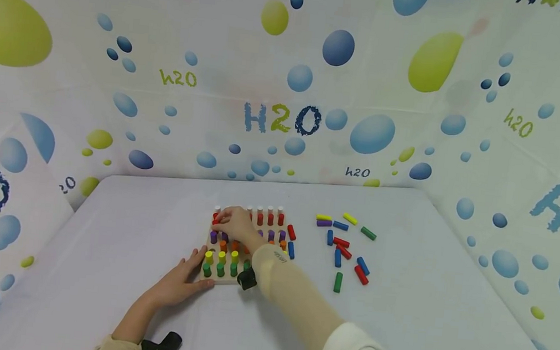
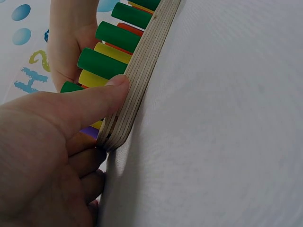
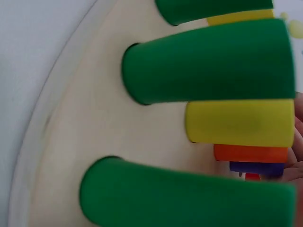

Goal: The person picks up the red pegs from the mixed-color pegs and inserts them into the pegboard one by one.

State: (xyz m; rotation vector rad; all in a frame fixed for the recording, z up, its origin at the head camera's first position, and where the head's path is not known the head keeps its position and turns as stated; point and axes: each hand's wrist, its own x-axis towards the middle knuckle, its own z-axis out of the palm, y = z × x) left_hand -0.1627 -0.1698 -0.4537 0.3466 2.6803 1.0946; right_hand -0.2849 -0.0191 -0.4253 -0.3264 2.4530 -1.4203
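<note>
A wooden pegboard (image 1: pixel 223 282) carries rows of coloured pegs: white at the far side, then red, purple, orange, yellow and green toward the near edge. My left hand (image 1: pixel 175 282) holds its near left corner, thumb (image 2: pixel 116 87) against the layered front edge and the other fingers along the left side. Reaching over the board, my right hand (image 1: pixel 238 224) pinches a red peg (image 1: pixel 215 221) at the left end of the red row. Green pegs (image 3: pixel 208 64) and a yellow peg (image 3: pixel 241 122) fill the right wrist view, with part of that hand at its right edge.
Loose red, blue, green, yellow and purple pegs lie scattered right of the board, among them a green peg (image 1: pixel 338 282) nearest me. A red peg (image 1: pixel 291 232) and a blue peg (image 1: pixel 291 250) lie close beside its right edge. White cloth (image 1: pixel 424 299) covers the table.
</note>
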